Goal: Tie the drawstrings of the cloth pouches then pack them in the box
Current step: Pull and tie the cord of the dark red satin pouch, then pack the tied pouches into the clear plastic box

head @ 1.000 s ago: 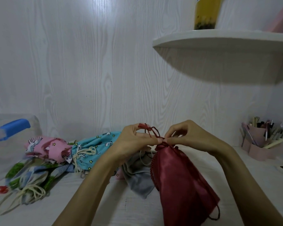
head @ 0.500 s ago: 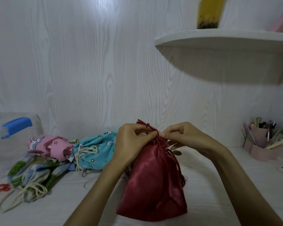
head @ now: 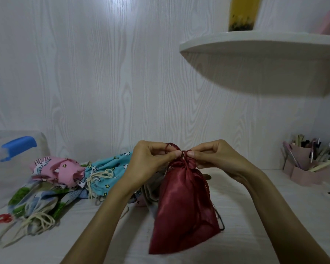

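- No writing readable anywhere
- Left hand (head: 151,164) and right hand (head: 215,159) both pinch the drawstring (head: 174,149) atop the red pouch (head: 185,210)
- Pouch hangs straighter than half a second ago, bottom touching the bench (head: 265,216)

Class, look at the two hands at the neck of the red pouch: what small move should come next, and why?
Probably pull the cord ends apart to snug the knot. Left hand and right hand each pinch the red drawstring above the red pouch's gathered neck, and a loose loop stands above it.
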Available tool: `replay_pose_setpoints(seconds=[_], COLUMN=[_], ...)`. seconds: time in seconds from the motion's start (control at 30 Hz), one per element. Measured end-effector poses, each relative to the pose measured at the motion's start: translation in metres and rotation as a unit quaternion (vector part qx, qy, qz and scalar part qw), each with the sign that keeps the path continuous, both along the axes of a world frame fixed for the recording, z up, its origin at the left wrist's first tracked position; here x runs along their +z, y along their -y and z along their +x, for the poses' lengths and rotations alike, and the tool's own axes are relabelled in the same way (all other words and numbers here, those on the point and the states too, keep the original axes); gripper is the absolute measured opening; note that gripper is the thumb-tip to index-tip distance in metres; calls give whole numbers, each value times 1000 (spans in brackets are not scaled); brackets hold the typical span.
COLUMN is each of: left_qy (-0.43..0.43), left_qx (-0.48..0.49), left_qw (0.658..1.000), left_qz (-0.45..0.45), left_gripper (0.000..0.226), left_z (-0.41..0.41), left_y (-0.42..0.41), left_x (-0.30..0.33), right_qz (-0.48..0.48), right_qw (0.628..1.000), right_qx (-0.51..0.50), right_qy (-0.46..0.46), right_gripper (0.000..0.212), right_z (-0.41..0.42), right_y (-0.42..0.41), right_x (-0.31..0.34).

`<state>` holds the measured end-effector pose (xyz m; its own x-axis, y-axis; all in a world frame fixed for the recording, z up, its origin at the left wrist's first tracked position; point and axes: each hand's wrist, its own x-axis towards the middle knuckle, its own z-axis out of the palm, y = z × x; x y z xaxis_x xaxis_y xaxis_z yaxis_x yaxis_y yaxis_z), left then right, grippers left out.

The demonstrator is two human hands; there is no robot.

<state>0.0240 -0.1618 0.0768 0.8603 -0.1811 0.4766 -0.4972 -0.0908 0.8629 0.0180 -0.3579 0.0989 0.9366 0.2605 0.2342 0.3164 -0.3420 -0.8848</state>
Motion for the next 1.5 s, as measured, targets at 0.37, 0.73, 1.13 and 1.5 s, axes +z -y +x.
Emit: replay_pose_setpoints(seconds=[0.37, 0.73, 1.13, 1.5], left_qy=[-17, -2, -157, -392], left_qx=[123, 151, 146, 191], left_qw=[989, 981, 974, 900], left_qz=[81, 122, 81, -22], left_gripper=[17, 21, 19, 15], left_z=[19, 20, 21, 16], left_y=[-4, -14, -126, -183], left_x=[-12, -11, 29, 90], right_qz=[-127, -193, -127, -327], right_qw=[975, 947, 972, 919], right_qx=[-111, -236, 127, 156], right_qy=[145, 99, -152, -154], right_gripper=[10, 57, 16, 22], right_z=[0, 18, 43, 96], right_y=[2, -28, -94, -181], right_x=[5, -24, 40, 96])
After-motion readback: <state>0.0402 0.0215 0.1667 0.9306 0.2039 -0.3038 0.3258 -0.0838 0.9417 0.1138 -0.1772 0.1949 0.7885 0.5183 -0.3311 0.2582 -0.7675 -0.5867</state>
